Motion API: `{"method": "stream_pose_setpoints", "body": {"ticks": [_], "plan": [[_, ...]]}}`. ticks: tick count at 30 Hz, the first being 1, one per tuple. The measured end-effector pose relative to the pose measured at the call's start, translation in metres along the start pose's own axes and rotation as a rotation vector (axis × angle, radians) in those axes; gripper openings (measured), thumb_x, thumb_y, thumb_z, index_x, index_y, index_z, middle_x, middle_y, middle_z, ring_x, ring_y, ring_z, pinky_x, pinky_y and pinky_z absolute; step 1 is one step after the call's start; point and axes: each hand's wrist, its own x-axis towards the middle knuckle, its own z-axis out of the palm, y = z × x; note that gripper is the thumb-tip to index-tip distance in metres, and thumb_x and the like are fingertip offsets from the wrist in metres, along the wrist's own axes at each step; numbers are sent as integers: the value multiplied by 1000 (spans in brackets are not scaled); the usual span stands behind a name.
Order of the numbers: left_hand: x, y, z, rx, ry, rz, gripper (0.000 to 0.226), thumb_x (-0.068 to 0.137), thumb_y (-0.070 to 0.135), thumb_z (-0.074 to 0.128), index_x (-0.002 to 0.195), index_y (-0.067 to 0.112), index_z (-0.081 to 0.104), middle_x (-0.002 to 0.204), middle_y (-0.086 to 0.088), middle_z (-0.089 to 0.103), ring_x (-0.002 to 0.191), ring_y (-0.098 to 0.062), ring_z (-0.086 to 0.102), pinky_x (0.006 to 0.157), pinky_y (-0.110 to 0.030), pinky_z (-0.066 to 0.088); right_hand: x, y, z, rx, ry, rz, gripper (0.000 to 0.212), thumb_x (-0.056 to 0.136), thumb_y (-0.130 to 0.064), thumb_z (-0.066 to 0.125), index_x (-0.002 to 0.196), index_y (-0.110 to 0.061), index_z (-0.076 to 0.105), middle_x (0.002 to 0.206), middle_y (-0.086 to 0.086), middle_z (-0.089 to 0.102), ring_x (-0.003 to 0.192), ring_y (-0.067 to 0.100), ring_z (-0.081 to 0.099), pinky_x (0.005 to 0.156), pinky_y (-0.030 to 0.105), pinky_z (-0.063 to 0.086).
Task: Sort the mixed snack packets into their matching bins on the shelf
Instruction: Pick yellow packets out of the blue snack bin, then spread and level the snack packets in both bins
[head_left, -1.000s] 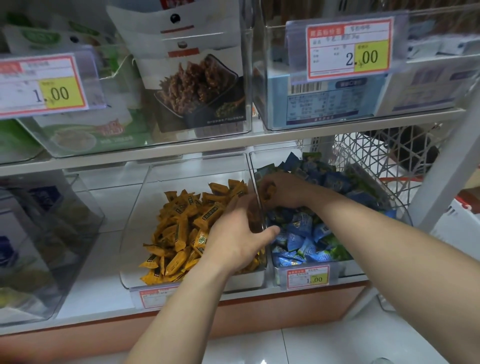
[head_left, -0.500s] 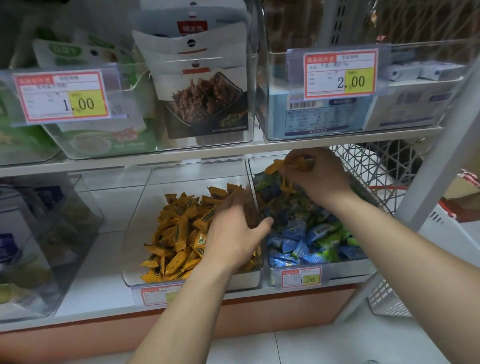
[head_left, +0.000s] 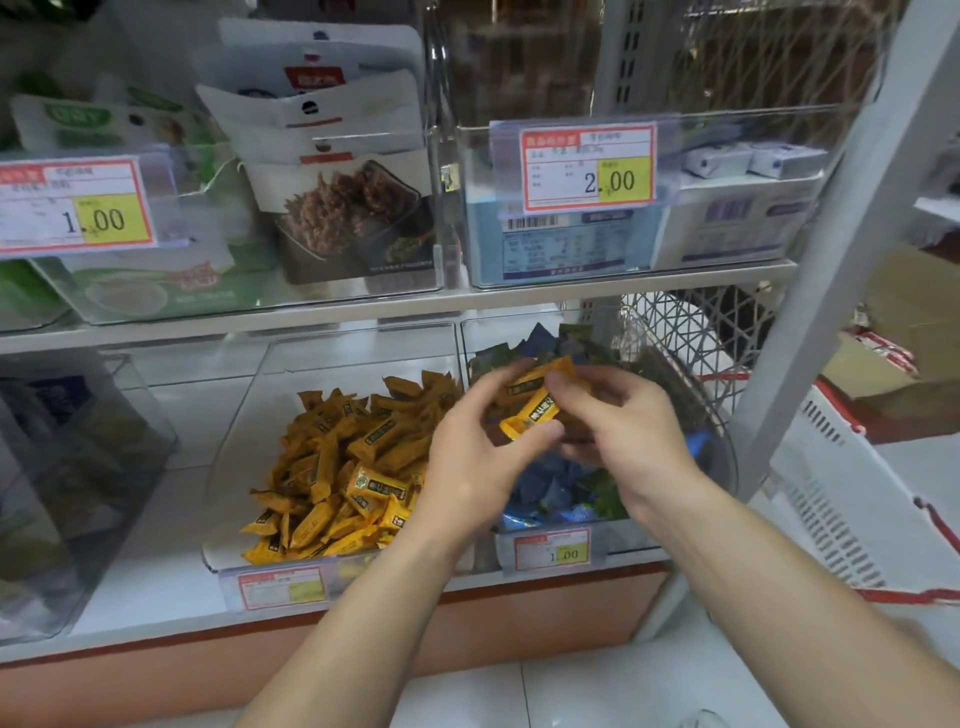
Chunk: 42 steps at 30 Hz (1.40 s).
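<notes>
Both hands meet above the blue bin (head_left: 724, 457), at its left rim. My right hand (head_left: 623, 431) and left hand (head_left: 478, 462) each have fingers pinched on the yellow packets (head_left: 532, 410), a small bunch held clear of the blue packets (head_left: 556, 488) below. Left of the blue bin, touching it, the yellow bin (head_left: 244, 467) holds the matching yellow heap (head_left: 343, 467).

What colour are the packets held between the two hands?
Orange-yellow packets with dark label patches, seen in the head view.
</notes>
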Motion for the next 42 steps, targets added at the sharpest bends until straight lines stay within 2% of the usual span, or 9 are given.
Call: {"method": "stream_pose_setpoints", "body": {"ticks": [8, 12, 15, 18, 22, 26, 30, 35, 42], "plan": [[0, 1, -20, -172, 27, -97, 43, 80, 17, 81, 116, 35, 66, 97, -1, 73, 83, -28, 72, 64, -42, 62, 6, 0, 1, -117, -196, -48, 21, 92, -36, 69, 100, -18, 74, 92, 1, 76, 80, 18, 74, 61, 26, 57], [7, -15, -52, 252, 153, -92, 38, 80, 35, 80, 114, 41, 65, 87, 16, 72, 76, 2, 68, 62, -14, 52, 27, -2, -23, -596, -119, -316, 13, 89, -48, 66, 95, -38, 72, 88, -20, 71, 84, -5, 65, 69, 9, 46], [16, -25, -76, 639, 106, -183, 46, 81, 40, 77, 124, 39, 59, 102, 12, 70, 88, -7, 65, 72, -26, 55, 44, 7, -46, -936, -34, -375, 20, 89, -45, 66, 105, -34, 70, 84, -21, 62, 79, 9, 61, 57, 10, 38], [21, -28, -80, 936, -83, -282, 52, 86, 43, 71, 134, 37, 52, 118, -2, 67, 101, -23, 62, 80, -37, 55, 57, 24, -50, -1169, -109, -400, 42, 90, -49, 61, 129, -33, 62, 114, -6, 62, 111, 22, 57, 80, 31, 49], [30, -15, -77, 1158, -91, -276, 63, 85, 59, 63, 142, 39, 43, 130, -3, 55, 116, -27, 55, 88, -41, 53, 65, 38, -38, -1418, -380, -336, 69, 90, -68, 44, 151, -41, 30, 162, -9, 24, 147, 24, 26, 118, 46, 26], [54, 2, -43, 991, -68, -26, 34, 88, 44, 64, 121, 34, 63, 120, 1, 59, 110, -21, 56, 90, -39, 51, 70, 44, -43, -1603, -438, -224, 78, 82, -85, 26, 149, -46, 30, 161, -9, 27, 143, 26, 32, 111, 47, 27], [97, -6, 1, 966, -381, -34, 19, 94, 26, 58, 110, 26, 68, 109, 1, 65, 100, -20, 62, 84, -35, 51, 69, 40, -49, -1642, -415, -222, 76, 79, -89, 24, 138, -47, 48, 154, -6, 37, 137, 27, 39, 106, 46, 31], [132, -38, 33, 1023, -580, -104, 22, 100, 29, 49, 104, 10, 59, 101, -8, 60, 96, -25, 57, 72, -30, 37, 63, 47, -57, -1607, -388, -283, 69, 83, -85, 27, 141, -51, 41, 156, -4, 35, 141, 26, 32, 111, 44, 24], [135, -67, 47, 959, -646, -294, 47, 100, 38, 52, 140, 16, 39, 138, -15, 55, 124, -34, 53, 102, -43, 42, 59, 49, -64, -1539, -352, -343, 66, 82, -83, 30, 136, -50, 48, 146, -5, 44, 134, 25, 38, 108, 40, 26]]}}
